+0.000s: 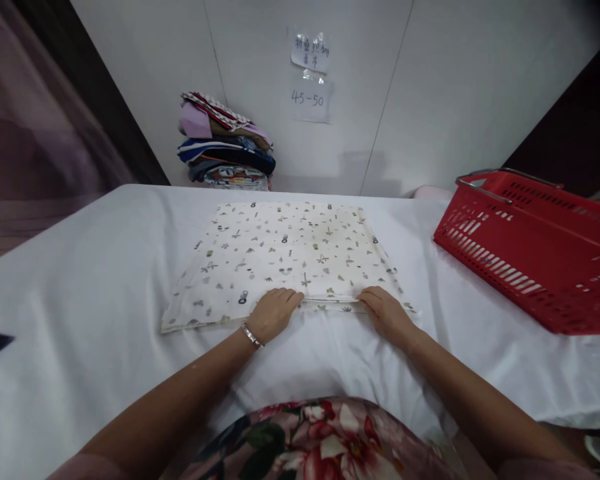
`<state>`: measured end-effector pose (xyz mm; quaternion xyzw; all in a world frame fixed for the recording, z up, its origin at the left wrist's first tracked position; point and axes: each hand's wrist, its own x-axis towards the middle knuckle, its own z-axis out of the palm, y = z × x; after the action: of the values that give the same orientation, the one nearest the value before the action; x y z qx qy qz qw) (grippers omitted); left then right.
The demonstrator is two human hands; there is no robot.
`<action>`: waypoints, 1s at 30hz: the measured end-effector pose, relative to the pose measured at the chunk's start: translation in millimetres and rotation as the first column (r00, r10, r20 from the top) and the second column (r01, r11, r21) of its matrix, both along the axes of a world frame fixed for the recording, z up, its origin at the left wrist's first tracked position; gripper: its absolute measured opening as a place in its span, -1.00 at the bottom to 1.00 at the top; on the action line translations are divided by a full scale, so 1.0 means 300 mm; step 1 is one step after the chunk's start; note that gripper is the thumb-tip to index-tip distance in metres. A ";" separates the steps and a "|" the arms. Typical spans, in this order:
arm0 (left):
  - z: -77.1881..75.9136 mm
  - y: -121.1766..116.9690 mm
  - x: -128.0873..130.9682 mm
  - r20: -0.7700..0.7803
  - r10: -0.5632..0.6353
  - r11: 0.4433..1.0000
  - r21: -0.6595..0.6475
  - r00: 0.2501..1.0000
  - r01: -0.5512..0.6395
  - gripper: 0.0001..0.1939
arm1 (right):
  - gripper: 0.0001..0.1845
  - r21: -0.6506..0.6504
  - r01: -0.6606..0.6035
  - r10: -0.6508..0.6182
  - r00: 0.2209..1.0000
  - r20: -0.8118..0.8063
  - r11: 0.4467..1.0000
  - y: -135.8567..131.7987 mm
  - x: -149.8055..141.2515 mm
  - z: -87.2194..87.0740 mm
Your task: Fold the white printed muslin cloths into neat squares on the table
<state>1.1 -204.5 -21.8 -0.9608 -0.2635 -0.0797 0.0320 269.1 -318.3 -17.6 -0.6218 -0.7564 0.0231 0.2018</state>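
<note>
A cream cloth with small grey, green and brown prints lies folded flat in layers on the white-covered table. My left hand, with a silver bracelet at the wrist, grips the near edge of the cloth around its middle. Farther right along that same edge, my right hand pinches the cloth between thumb and fingers. Between the two hands the folded layers are slightly lifted. The thumbs are partly hidden.
A red plastic basket with metal handles stands on the table at the right. Stacked folded fabrics sit behind the far edge at the left. Paper notes are taped to the wall. White cloth covers the table.
</note>
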 end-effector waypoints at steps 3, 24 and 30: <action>0.001 -0.009 0.001 0.003 -0.025 1.000 0.020 1.000 0.025 -0.81 | -0.75 0.000 -0.003 0.003 1.000 0.011 1.000 0.001 -0.002 -0.005; -0.010 -0.021 -0.003 0.006 -0.072 0.990 0.123 0.997 0.071 -0.82 | -0.72 -0.010 -0.127 0.125 0.945 0.302 0.992 -0.024 -0.001 -0.019; 0.025 -0.043 -0.016 -0.021 -0.035 0.999 0.017 0.999 0.035 -0.79 | -0.65 -0.078 -0.144 0.162 0.926 0.340 0.986 -0.031 -0.010 0.013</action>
<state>-3.7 -217.4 -14.4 -0.9658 -0.2456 -0.0727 0.0414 266.0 -327.5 -13.6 -0.5601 -0.8255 -0.0512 0.0475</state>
